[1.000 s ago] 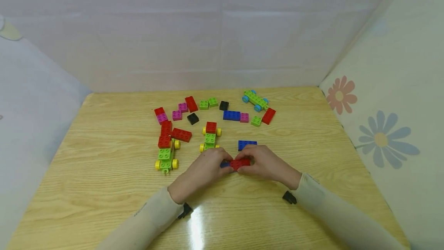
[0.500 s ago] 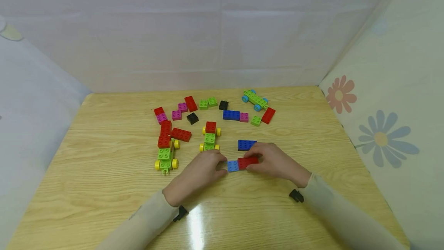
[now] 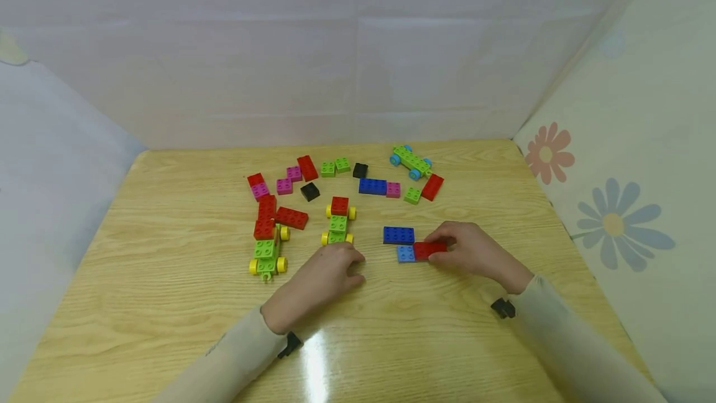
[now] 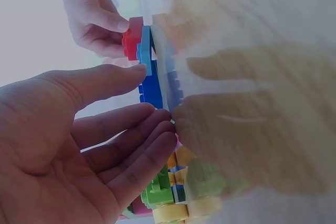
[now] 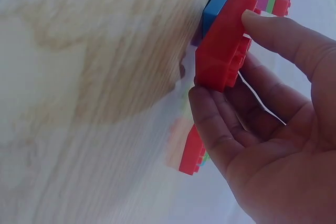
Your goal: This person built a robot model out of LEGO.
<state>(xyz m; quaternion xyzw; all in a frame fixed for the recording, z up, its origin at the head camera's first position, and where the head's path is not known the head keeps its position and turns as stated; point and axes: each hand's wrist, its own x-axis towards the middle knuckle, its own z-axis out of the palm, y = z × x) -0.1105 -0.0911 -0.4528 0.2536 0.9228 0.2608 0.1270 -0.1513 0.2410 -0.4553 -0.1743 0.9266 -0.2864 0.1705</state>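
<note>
My right hand (image 3: 472, 252) pinches a red building brick (image 3: 427, 250) between thumb and fingers, right of the middle of the table. A light blue brick (image 3: 406, 254) is joined to its left end, the red one sitting on top of it. Just behind this pair lies a dark blue brick (image 3: 398, 235). In the right wrist view the thumb presses the studded side of the red brick (image 5: 223, 48). My left hand (image 3: 319, 277) holds nothing; its fingers are relaxed near the table in front of a green car with yellow wheels (image 3: 338, 224).
A second yellow-wheeled car (image 3: 267, 250) stands on the left, with red bricks behind it. Loose red, pink, green and black bricks (image 3: 310, 191) lie farther back. A green base with blue wheels (image 3: 411, 159) stands at the back right, near a red brick (image 3: 433, 187).
My left hand has let go of the joined bricks and drawn back slightly. The right hand has carried the red and light blue pair rightward and a little away from me, beside the dark blue brick.
</note>
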